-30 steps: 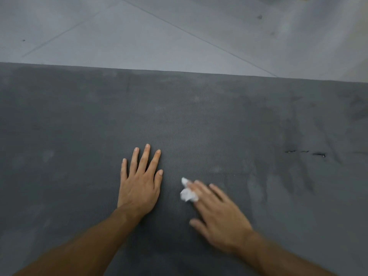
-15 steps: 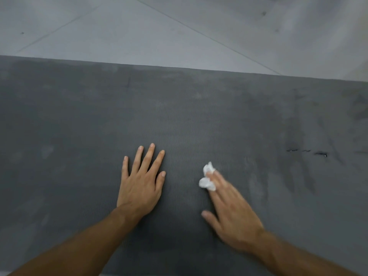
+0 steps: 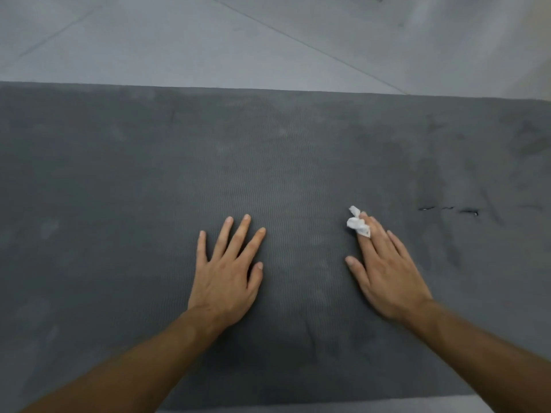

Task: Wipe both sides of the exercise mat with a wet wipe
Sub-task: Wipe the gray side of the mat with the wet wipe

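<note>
A dark grey exercise mat [image 3: 119, 189] lies flat on the floor and fills most of the view. My left hand [image 3: 228, 271] rests flat on it with fingers spread. To its right, my right hand [image 3: 384, 266] presses a small crumpled white wet wipe [image 3: 356, 225] onto the mat with straight fingers; the wipe sticks out past the fingertips and is partly hidden under them.
Light grey tiled floor [image 3: 208, 40] lies beyond the mat's far edge. A strip of floor [image 3: 328, 405] shows at the near edge. Small dark tears [image 3: 468, 211] mark the mat to the right of the wipe.
My right hand has slid the wipe to the right and away from me across the mat. My left hand has stayed flat in place.
</note>
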`<move>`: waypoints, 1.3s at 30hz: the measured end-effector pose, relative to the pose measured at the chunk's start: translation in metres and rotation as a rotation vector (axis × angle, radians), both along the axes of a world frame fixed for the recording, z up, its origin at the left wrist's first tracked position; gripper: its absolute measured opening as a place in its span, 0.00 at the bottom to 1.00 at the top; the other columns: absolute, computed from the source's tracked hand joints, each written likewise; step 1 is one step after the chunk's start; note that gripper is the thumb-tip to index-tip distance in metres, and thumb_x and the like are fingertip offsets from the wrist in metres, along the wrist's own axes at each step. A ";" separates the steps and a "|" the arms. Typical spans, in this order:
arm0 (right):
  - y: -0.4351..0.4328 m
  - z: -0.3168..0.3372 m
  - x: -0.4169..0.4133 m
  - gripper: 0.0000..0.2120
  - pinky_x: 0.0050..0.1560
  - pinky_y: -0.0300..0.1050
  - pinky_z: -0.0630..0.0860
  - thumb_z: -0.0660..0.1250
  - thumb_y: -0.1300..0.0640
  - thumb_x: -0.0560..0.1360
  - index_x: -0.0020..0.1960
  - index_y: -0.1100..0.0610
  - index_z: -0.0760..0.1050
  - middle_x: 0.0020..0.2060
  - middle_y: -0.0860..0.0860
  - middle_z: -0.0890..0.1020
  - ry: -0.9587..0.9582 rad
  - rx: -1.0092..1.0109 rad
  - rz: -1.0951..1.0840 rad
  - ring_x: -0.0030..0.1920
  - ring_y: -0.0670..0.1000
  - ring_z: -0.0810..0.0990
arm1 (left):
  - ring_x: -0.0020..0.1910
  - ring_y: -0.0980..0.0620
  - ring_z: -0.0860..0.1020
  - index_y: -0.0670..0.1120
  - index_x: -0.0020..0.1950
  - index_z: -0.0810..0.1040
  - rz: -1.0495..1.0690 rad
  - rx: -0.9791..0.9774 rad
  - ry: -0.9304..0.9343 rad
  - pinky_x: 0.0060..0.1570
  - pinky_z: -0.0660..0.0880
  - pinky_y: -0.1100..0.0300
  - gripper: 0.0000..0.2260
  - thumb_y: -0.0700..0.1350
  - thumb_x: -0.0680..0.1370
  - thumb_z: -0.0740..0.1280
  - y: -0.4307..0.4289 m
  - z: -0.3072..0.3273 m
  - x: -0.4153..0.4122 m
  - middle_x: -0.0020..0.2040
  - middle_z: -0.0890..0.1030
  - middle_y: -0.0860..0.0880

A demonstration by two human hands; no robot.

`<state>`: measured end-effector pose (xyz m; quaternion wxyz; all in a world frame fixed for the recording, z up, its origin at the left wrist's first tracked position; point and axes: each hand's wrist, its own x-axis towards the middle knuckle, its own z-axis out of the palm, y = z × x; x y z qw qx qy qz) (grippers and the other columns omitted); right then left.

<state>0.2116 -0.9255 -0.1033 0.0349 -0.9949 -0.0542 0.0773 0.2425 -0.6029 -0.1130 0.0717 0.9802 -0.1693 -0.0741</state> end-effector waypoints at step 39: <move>0.053 0.014 -0.106 0.38 0.77 0.54 0.57 0.53 0.33 0.84 0.82 0.59 0.60 0.84 0.54 0.52 0.052 0.080 0.524 0.84 0.54 0.51 | 0.84 0.45 0.47 0.56 0.85 0.53 -0.055 0.058 -0.030 0.78 0.48 0.32 0.27 0.59 0.85 0.48 -0.010 -0.001 -0.002 0.85 0.50 0.51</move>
